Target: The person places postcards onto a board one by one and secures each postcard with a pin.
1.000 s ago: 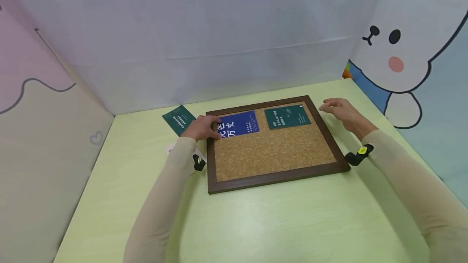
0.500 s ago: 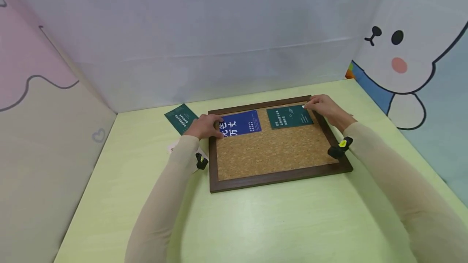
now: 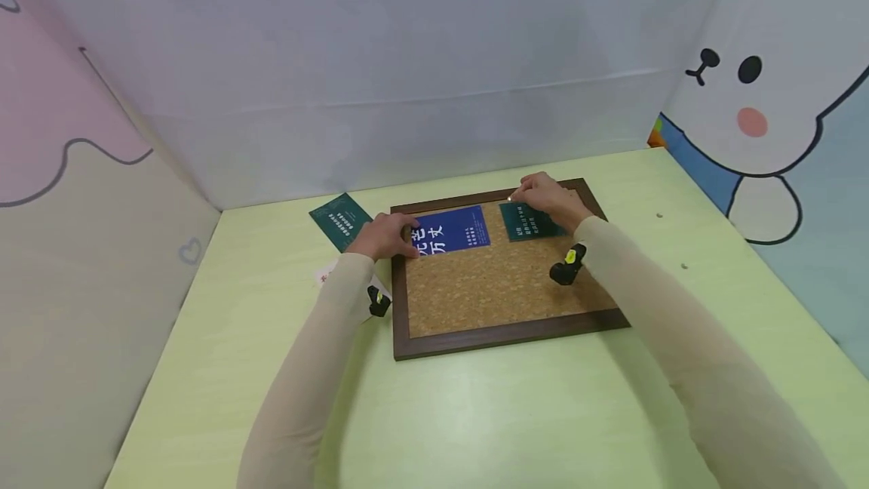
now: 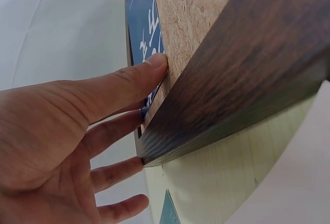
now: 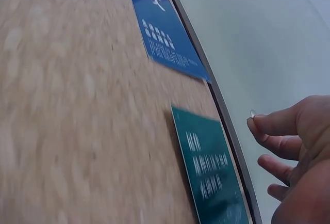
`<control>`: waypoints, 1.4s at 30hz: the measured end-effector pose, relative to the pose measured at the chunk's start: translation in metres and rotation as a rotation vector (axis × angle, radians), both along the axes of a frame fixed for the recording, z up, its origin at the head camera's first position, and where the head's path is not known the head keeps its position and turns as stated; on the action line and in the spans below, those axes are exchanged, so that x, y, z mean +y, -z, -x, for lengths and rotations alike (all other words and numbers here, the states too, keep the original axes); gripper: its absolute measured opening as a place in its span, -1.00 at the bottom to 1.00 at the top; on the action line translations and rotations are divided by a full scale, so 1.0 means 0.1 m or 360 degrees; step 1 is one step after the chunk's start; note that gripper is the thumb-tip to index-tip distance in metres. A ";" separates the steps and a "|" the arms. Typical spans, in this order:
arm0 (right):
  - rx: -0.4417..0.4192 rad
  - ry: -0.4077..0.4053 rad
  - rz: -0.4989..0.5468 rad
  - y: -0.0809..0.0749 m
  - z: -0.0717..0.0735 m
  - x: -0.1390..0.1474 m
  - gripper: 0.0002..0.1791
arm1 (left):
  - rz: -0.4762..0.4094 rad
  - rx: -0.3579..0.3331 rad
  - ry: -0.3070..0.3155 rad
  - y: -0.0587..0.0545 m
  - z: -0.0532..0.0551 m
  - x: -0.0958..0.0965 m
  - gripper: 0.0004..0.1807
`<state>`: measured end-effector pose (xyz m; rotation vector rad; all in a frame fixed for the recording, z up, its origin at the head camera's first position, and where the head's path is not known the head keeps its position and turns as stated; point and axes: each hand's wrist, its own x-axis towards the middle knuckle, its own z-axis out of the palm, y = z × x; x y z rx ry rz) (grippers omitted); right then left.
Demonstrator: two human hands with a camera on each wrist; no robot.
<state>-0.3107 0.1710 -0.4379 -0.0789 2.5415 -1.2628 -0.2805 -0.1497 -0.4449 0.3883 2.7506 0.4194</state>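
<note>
A cork board [image 3: 489, 285] in a dark brown wooden frame lies on the table. My left hand [image 3: 383, 237] is at the left end of a blue card [image 3: 468, 229] with white lettering, its thumb [image 4: 154, 61] pressing the card's lower edge onto the cork. Between thumb and index finger, my right hand [image 3: 555, 201] pinches a small clear thumbtack [image 5: 252, 114], held over the upper part of the board. Below that hand a dark green card [image 5: 206, 162] lies on the cork, partly covered in the head view; its near edge stands slightly off the board.
Left of the board lie another green card [image 3: 342, 220] and a white card [image 3: 326, 272], mostly hidden by my left sleeve. Two small tacks, one upper tack [image 3: 659, 215] and one lower tack [image 3: 684, 266], rest on the table at right. A white curtain [image 3: 407, 81] backs the table.
My right hand has come from the table right of the board, over the green card's right corner, to its upper left side with the thumbtack. The left hand stays on the blue card.
</note>
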 end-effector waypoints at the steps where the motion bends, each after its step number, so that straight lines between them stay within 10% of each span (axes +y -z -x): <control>1: 0.0008 -0.0008 -0.0028 0.00 0.02 -0.05 -0.59 | 0.0001 0.0001 0.0002 0.00 0.00 0.00 -0.31; 42: 0.0206 -0.0004 -0.0572 0.15 0.10 -0.60 -0.62 | -0.0002 0.0021 -0.0018 -0.04 -0.12 0.06 -0.30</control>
